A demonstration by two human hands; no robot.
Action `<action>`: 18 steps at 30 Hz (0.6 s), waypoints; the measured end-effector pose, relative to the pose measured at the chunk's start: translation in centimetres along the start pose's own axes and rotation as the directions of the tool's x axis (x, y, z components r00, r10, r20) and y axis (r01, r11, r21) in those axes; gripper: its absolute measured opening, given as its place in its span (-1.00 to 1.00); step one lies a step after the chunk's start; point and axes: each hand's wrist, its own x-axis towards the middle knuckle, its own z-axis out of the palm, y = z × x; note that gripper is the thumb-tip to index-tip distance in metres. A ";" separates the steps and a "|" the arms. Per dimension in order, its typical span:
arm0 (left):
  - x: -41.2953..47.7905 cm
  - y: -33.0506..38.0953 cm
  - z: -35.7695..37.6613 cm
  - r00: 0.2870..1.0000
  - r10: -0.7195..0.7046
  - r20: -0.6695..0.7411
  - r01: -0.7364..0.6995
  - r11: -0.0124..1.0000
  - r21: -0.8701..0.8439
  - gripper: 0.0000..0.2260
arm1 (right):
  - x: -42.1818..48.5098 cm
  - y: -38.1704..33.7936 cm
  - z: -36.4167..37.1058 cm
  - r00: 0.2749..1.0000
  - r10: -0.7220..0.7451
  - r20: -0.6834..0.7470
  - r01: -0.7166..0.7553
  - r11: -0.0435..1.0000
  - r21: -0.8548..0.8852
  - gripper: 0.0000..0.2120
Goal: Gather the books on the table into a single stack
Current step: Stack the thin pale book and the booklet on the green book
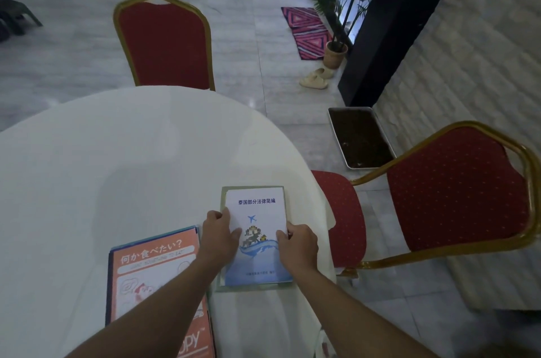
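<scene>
plainly, both hands are working on one book: the white booklet (257, 229) with the blue plane and wave drawing is lying on a slightly larger pale green book (223, 240), whose border is showing around it, near the right edge of the white round table (117, 167). the left hand (218, 236) is gripping the booklet's left edge, thumb over the cover, and the right hand (298, 245) is pinching its right edge in the same way, so neither hand is lying loose or balled up. whether the fingers are also reaching under the green book is not showing from here.

just left of this pair, under the left forearm, an orange book (155, 278) with japanese lettering is lying on a dark blue one (110, 293), at the near edge of the table. so the books are sitting in two small piles, close beside each other and not yet one stack.

the booklet is looking thin and light, with a soft glossy cover that is probably bending if lifted by one corner and sliding easily over the cover beneath. holding it by both long edges, as now, is keeping it flat. the green book underneath seems stiffer. judging from the sizes, the orange pile is the broader base, so carrying the smaller pair over onto it, gripped together from the sides with fingers beneath the lower book, seems the steadier way; the top booklet may otherwise be skating off.

a red chair (456, 193) is standing just right of the table.
</scene>
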 end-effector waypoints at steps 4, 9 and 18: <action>-0.3 -0.4 0.4 1.000 -0.020 -0.016 0.020 0.999 0.028 -0.46 | -0.2 0.2 0.0 0.999 -0.007 0.034 0.007 1.000 0.006 -0.84; -0.3 -1.0 0.9 0.998 -0.021 0.064 0.029 0.993 -0.113 -0.39 | -0.2 0.3 -0.3 0.992 -0.020 0.127 0.020 1.000 -0.003 -0.83; 0.0 -1.2 0.7 0.996 -0.025 0.087 0.032 0.996 -0.083 -0.39 | -0.1 -0.2 -1.1 0.985 0.003 0.174 -0.001 1.000 -0.017 -0.81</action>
